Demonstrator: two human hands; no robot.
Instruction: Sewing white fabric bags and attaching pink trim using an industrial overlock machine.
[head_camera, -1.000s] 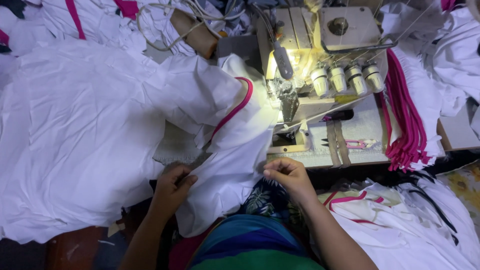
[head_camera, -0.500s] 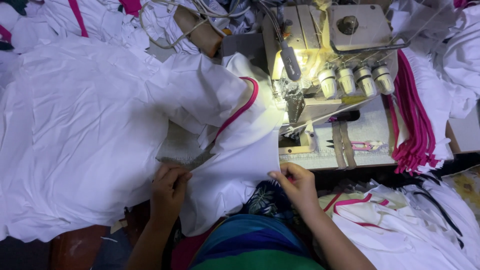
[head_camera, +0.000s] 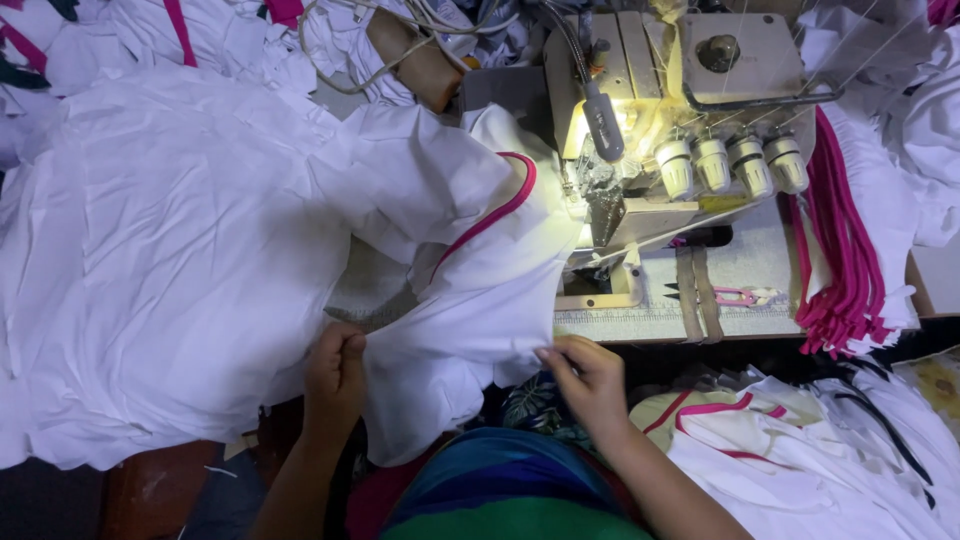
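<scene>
- My left hand (head_camera: 335, 372) pinches the near edge of the white garment (head_camera: 470, 300); the grip is closed on the cloth, thumb against fingers.
- My right hand (head_camera: 590, 380) holds the same edge further right, just below the front of the tabletop (head_camera: 740, 270); its fingertips are closed on a fold of the fabric.
- The white garment lies spread between both hands and the sewing machine (head_camera: 660, 130), draped over the tabletop edge towards my lap.
- A pink trim band (head_camera: 500, 205) curves along the garment's upper part, ending close to the machine's needle area.
- The machine's lamp lights the cloth just beside the presser foot (head_camera: 605, 215).
- Four white tension knobs (head_camera: 730, 165) stand in a row on the machine front.
- A bundle of pink strips (head_camera: 850, 270) hangs over the tabletop to the right of the machine.
- A large heap of white cloth (head_camera: 170, 250) covers the area to my left, touching the garment.
- More white pieces with pink trim (head_camera: 760, 440) lie low on my right.
</scene>
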